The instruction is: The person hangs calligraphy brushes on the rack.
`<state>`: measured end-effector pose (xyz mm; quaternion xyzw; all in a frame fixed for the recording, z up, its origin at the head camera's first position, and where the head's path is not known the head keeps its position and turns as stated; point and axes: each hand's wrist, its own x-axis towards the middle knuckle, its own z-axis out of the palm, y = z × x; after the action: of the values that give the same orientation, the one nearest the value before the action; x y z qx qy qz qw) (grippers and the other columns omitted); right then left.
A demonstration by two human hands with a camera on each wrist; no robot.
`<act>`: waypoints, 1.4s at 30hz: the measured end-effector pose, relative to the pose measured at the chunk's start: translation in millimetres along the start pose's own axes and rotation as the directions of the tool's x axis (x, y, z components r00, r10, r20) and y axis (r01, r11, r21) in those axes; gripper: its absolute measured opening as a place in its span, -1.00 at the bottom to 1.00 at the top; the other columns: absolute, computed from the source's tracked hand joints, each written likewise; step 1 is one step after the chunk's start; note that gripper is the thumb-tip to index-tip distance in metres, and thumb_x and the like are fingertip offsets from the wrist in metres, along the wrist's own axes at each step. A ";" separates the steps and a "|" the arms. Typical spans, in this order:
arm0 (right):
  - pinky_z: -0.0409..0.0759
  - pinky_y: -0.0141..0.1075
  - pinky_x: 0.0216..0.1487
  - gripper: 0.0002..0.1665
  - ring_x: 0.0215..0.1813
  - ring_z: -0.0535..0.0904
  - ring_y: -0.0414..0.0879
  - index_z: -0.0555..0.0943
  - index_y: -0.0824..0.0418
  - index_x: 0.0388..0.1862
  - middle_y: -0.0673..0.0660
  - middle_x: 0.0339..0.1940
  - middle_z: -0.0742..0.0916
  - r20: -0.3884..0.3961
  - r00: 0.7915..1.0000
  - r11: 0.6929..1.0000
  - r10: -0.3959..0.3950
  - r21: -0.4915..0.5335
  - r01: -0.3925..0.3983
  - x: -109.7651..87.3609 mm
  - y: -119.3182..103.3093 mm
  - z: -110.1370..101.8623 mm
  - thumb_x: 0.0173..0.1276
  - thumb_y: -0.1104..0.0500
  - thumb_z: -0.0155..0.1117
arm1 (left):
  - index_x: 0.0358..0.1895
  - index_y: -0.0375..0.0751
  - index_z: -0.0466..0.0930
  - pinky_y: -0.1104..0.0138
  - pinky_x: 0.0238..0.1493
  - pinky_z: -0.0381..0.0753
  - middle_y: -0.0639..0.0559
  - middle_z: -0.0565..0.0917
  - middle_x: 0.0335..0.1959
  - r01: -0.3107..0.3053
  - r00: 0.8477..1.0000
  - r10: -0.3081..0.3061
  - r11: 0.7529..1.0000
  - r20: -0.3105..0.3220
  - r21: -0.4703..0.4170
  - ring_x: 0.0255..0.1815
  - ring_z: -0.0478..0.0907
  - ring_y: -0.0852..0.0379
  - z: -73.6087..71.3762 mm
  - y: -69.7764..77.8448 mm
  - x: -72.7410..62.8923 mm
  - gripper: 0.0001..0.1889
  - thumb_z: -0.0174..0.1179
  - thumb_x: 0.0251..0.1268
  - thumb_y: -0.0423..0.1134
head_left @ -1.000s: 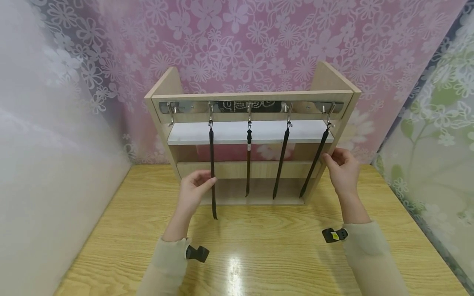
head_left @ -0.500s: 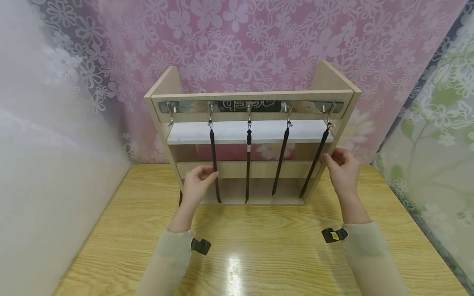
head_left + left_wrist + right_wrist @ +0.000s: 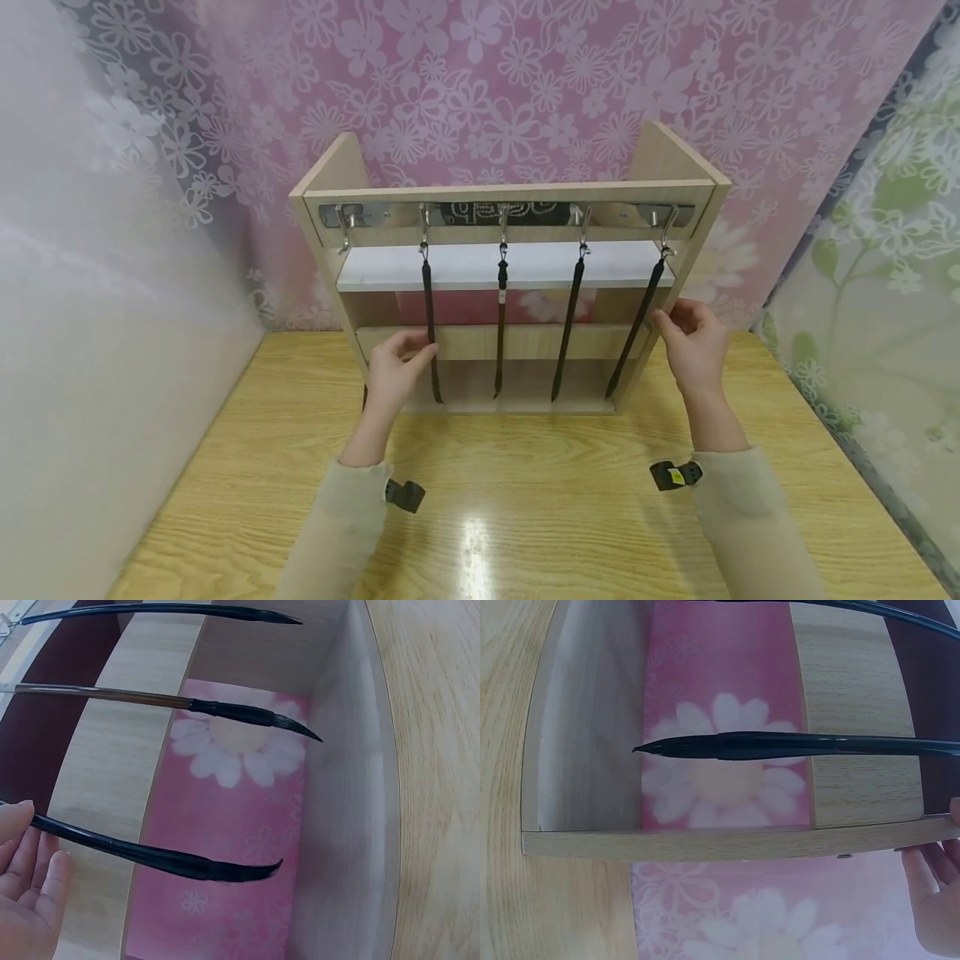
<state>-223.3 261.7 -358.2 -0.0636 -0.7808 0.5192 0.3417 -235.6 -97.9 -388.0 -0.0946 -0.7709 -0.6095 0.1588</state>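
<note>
A wooden rack (image 3: 465,342) carries a metal hook rail (image 3: 626,216) with several dark writing brushes hanging tip down. My left hand (image 3: 392,379) pinches the leftmost brush (image 3: 428,292) around mid-length, thumb in front. In the left wrist view the black tip of this brush (image 3: 165,860) curves at its end. A brown-handled brush (image 3: 501,333) hangs beside it, and another brush (image 3: 567,329) hangs further right. At the right side my right hand (image 3: 697,342) grips the rack's side panel (image 3: 727,845) between thumb and fingers, next to the rightmost brush (image 3: 636,329).
The hook (image 3: 343,229) at the far left bears no brush. A white shelf (image 3: 465,265) runs behind the brushes. Under the rack lies a wood-grain table (image 3: 540,500), with flowered pink cloth (image 3: 510,92) behind.
My left hand has moved up and slightly right, and the tip of its brush has swung back towards the rack. The right hand stays on the side panel.
</note>
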 end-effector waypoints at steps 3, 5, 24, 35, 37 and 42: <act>0.45 -0.62 -0.34 -0.68 -0.36 0.48 -0.41 0.51 0.47 -0.19 -0.19 -0.44 0.54 0.007 1.000 1.000 0.000 0.007 0.000 -1.1 2.0 1.1 0.15 0.25 0.25 | -0.24 -0.41 0.56 0.33 -0.22 0.59 -0.18 0.62 -0.27 -0.021 1.000 0.021 1.000 -0.004 -0.020 -0.24 0.55 0.07 -2.0 -3.4 -0.9 -0.80 0.25 0.03 -0.41; 0.45 -0.62 -0.33 -0.68 -0.36 0.47 -0.41 0.51 0.48 -0.18 -0.18 -0.44 0.53 0.011 1.000 1.000 0.001 0.007 -0.002 -1.7 2.6 1.6 0.14 0.27 0.25 | -0.25 -0.45 0.56 0.37 -0.24 0.59 -0.23 0.62 -0.27 -0.034 0.999 0.034 0.998 -0.007 -0.055 -0.27 0.55 0.10 -3.6 -5.5 -2.1 -0.80 0.24 0.02 -0.44; 0.43 -0.61 -0.31 -0.66 -0.34 0.46 -0.39 0.53 0.41 -0.16 -0.11 -0.41 0.54 0.035 0.999 0.998 0.022 -0.053 -0.020 -3.2 4.2 -0.2 0.15 0.21 0.26 | -0.22 -0.48 0.54 0.48 -0.21 0.55 -0.31 0.58 -0.21 0.047 0.999 -0.047 0.997 0.012 -0.056 -0.23 0.53 0.16 -35.2 -21.5 -32.7 -0.77 0.23 0.04 -0.43; 0.45 -0.62 -0.30 -0.69 -0.34 0.48 -0.38 0.53 0.42 -0.17 -0.13 -0.41 0.54 0.033 0.999 0.999 0.037 -0.012 -0.037 -1.0 3.4 -0.5 0.14 0.25 0.25 | -0.23 -0.44 0.55 0.52 -0.27 0.54 -0.24 0.59 -0.24 0.065 0.998 -0.064 0.997 -0.009 0.038 -0.28 0.50 0.24 -64.4 -42.4 -50.5 -0.80 0.22 0.07 -0.39; 0.46 -0.63 -0.30 -0.70 -0.33 0.49 -0.37 0.53 0.42 -0.19 -0.16 -0.43 0.54 0.022 0.999 0.999 0.032 0.000 -0.032 -0.3 3.4 -0.1 0.13 0.26 0.26 | -0.23 -0.42 0.55 0.52 -0.24 0.54 -0.23 0.59 -0.22 0.059 0.998 -0.058 0.997 -0.009 0.056 -0.27 0.51 0.24 -69.4 -47.4 -52.7 -0.81 0.21 0.07 -0.40; 0.45 -0.64 -0.33 -0.78 -0.36 0.49 -0.39 0.55 0.37 -0.25 -0.20 -0.47 0.55 0.017 0.999 0.999 0.027 0.022 -0.027 1.8 3.0 0.4 0.11 0.29 0.26 | -0.24 -0.40 0.56 0.42 -0.19 0.53 -0.18 0.61 -0.25 0.075 0.997 -0.072 0.991 -0.027 0.110 -0.29 0.50 0.28 -78.9 -54.7 -57.5 -0.81 0.22 0.07 -0.38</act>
<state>-225.6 263.6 -360.0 -0.0661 -0.7768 0.5330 0.3288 -190.4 -184.7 -442.2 -0.0501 -0.8047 -0.5721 0.1501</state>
